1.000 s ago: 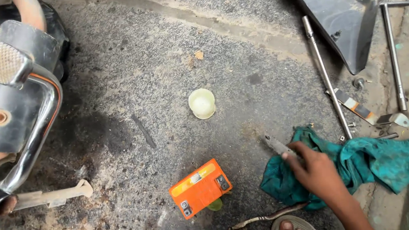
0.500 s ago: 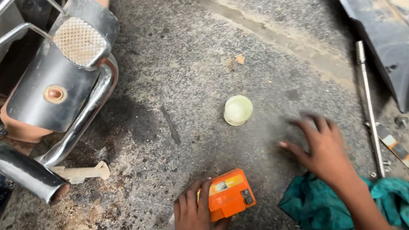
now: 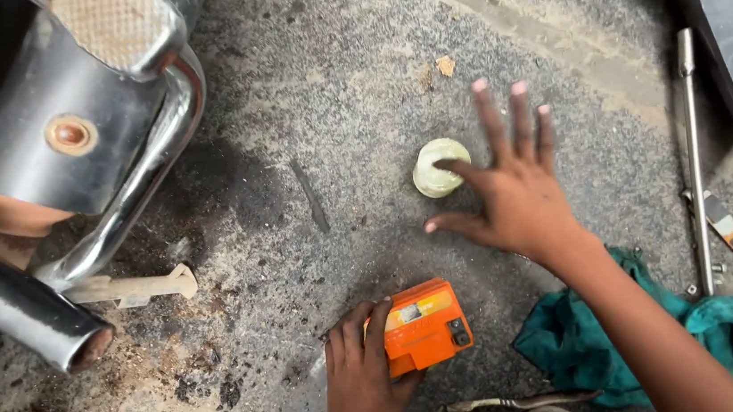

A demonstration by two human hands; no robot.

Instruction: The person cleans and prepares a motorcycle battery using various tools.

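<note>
My left hand (image 3: 360, 372) grips the left end of a small orange box-shaped battery (image 3: 427, 324) that rests on the rough concrete ground. My right hand (image 3: 512, 183) is stretched out above the ground with its fingers spread and holds nothing. Its index finger reaches over a pale cream round cap (image 3: 436, 166) lying on the ground; whether the fingertip touches it I cannot tell.
A chrome motorcycle exhaust and guard (image 3: 83, 144) fill the upper left, with a pale plastic piece (image 3: 137, 286) under them. A teal rag (image 3: 720, 338) lies at the lower right. A long metal rod (image 3: 693, 157) and a dark body panel (image 3: 726, 28) lie on the right. A thin metal tool (image 3: 511, 403) lies near the bottom edge.
The view has shifted down and left. My left hand came in and took hold of the orange battery. My right hand left the rag and moved up toward the cream cap.
</note>
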